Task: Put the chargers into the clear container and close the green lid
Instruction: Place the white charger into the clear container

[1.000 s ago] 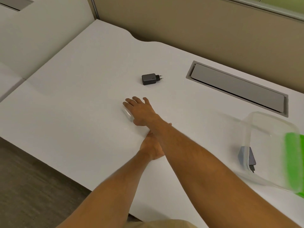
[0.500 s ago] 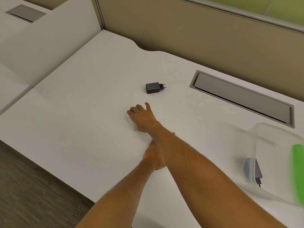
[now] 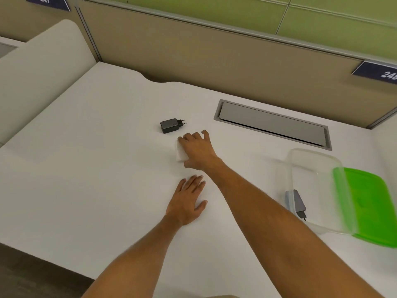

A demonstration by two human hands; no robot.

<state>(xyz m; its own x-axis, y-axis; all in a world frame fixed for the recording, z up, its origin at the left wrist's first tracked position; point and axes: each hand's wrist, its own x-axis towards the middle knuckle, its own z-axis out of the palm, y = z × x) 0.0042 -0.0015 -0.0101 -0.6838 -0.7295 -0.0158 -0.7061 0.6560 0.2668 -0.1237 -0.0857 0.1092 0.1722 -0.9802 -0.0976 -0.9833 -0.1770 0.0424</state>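
Observation:
My right hand (image 3: 196, 150) is curled over a white charger (image 3: 180, 152) at the middle of the white desk, gripping it; only its left edge shows. A black charger (image 3: 170, 125) with two prongs lies just beyond, up and left of that hand. My left hand (image 3: 189, 201) rests flat on the desk, fingers spread, holding nothing. The clear container (image 3: 318, 168) stands at the right, tilted, with a grey charger (image 3: 295, 202) inside at its near left corner. The green lid (image 3: 371, 207) lies under or against the container's right side.
A grey cable hatch (image 3: 272, 124) is set in the desk behind the container. A beige partition (image 3: 214, 54) runs along the far edge. The desk's near edge drops to dark floor (image 3: 32, 274) at bottom left.
My right hand has closed its fingers around the white charger. My left hand, earlier hidden under the right forearm, now shows fully, flat on the desk. The camera view has shifted upward.

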